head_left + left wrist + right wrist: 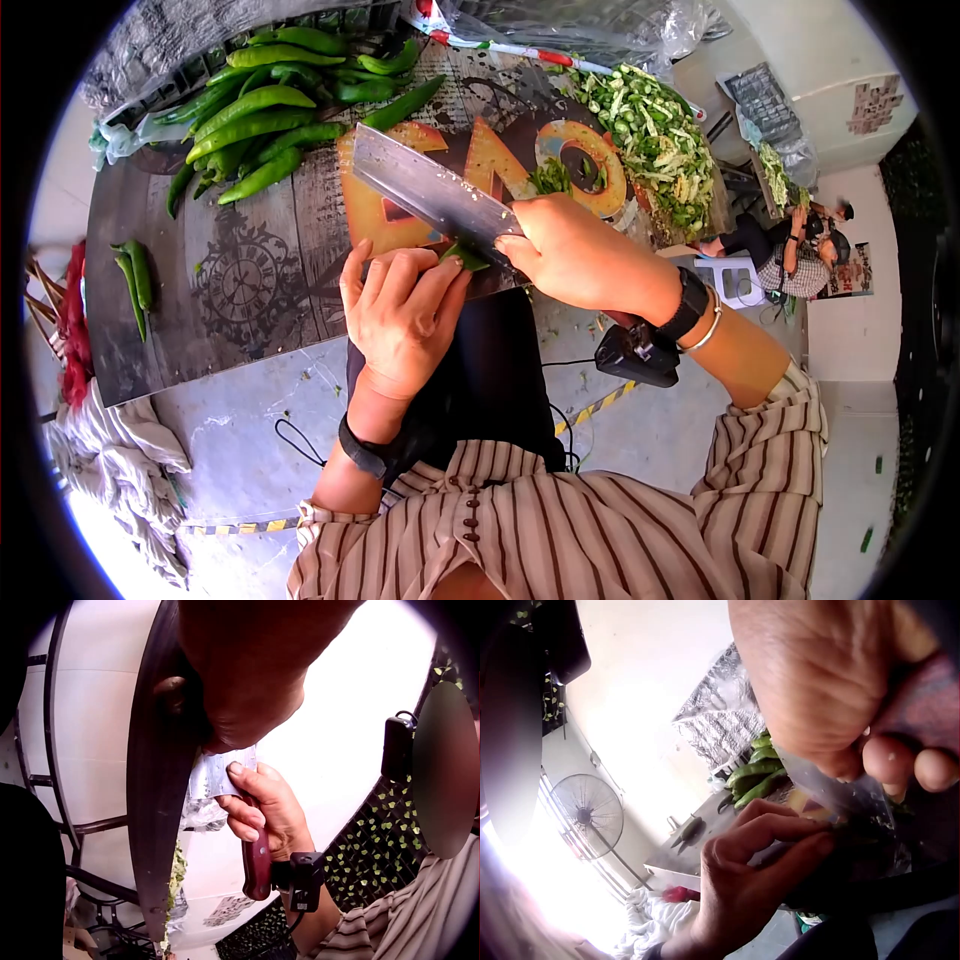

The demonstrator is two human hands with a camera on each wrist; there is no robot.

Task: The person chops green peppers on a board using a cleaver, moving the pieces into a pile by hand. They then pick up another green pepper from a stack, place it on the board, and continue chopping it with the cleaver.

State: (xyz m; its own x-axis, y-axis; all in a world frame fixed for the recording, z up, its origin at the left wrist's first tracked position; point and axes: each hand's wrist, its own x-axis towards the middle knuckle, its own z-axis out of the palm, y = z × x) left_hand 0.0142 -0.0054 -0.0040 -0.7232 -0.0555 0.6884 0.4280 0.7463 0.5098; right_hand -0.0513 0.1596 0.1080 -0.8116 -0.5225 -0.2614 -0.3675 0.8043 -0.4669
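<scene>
My right hand [585,250] grips a broad-bladed kitchen knife [425,185]; its dark red handle [256,862] shows in the left wrist view. In the head view the blade slants up to the left over the table. My left hand [400,315] holds a short green chili pepper piece [466,257] at the table's near edge, its fingers bent beside the blade. The piece lies right by the blade's lower edge, partly covered by the fingertips. In the right wrist view the left hand [754,874] has curled fingers close to the blade.
Whole green chili peppers [260,125] are heaped at the table's back left, with a couple more [135,275] at the left. Chopped pepper [660,150] is piled at the right; small cut bits [550,178] lie behind the blade. Another person [795,255] sits far right.
</scene>
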